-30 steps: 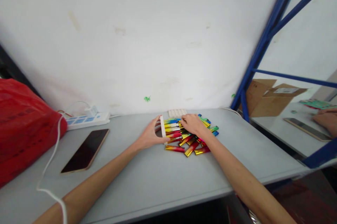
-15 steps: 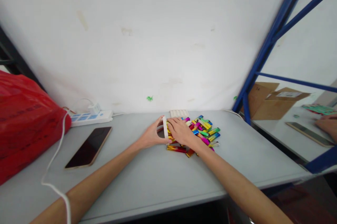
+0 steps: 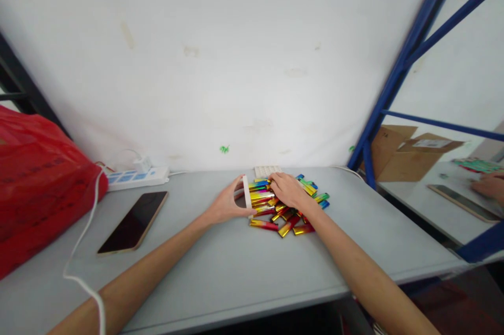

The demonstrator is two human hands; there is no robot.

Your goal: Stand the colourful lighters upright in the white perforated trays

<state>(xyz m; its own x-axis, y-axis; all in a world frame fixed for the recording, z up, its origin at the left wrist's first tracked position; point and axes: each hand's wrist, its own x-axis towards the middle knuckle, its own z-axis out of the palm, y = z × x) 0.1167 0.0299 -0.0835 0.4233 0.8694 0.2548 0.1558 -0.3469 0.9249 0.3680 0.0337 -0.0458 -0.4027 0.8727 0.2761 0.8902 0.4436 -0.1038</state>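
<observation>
My left hand (image 3: 226, 202) grips a white tray (image 3: 247, 193) that stands on its edge, thumb at the near end and fingers at the far end. Shiny multicoloured lighter-like pieces (image 3: 263, 197) lie against the tray's right side. My right hand (image 3: 288, 189) rests on the pile, fingers bent over it; whether the fingertips hold a piece is hidden. A few red and gold pieces (image 3: 289, 224) lie at the pile's near side. Behind the pile, a white gridded tray (image 3: 266, 171) lies by the wall.
A phone (image 3: 134, 222), a power strip (image 3: 137, 178) and a white cable (image 3: 81, 240) are on the left, beside a red bag (image 3: 47, 188). Beyond the blue frame (image 3: 394, 83) on the right are a cardboard box (image 3: 409, 156) and another person's hand (image 3: 490, 185).
My right hand has moved right, away from the white tray, uncovering several pieces lined up beside it. My left hand and the tray have stayed nearly still.
</observation>
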